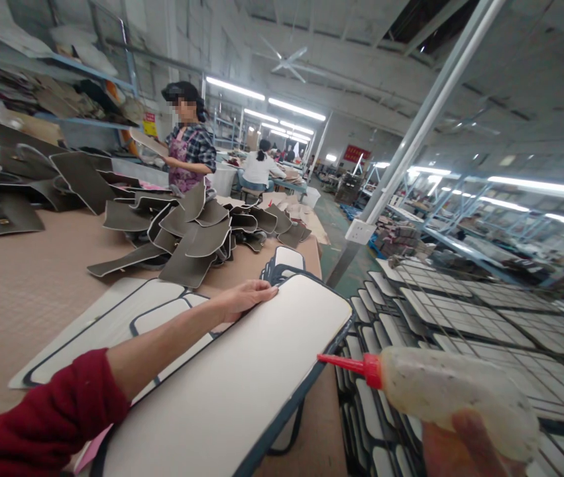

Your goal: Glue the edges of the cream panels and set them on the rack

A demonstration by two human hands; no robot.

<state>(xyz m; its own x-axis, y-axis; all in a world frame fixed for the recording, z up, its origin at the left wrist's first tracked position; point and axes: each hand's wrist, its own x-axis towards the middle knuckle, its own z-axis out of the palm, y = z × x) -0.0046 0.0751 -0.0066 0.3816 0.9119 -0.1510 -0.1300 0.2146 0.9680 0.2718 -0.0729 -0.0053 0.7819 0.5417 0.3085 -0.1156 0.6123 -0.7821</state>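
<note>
My left hand (248, 298) grips the upper left edge of a long white panel (232, 371) with rounded corners and a dark border. The panel slants across the front of the table. In my right hand (460, 440), at the lower right, is a cloudy squeeze bottle (451, 384) with a red nozzle. Its red tip (322, 358) points left and lies at the panel's right edge; whether it touches cannot be made out. Beneath my left forearm lie more white panels (107, 311) with dark borders.
A heap of dark olive pieces (197, 232) with pale edges covers the back of the brown table (57, 265). To the right, wire racks (480, 311) hold many white panels. A metal post (401, 159) rises beside the table. A co-worker (187, 142) stands behind the heap, holding a flat piece.
</note>
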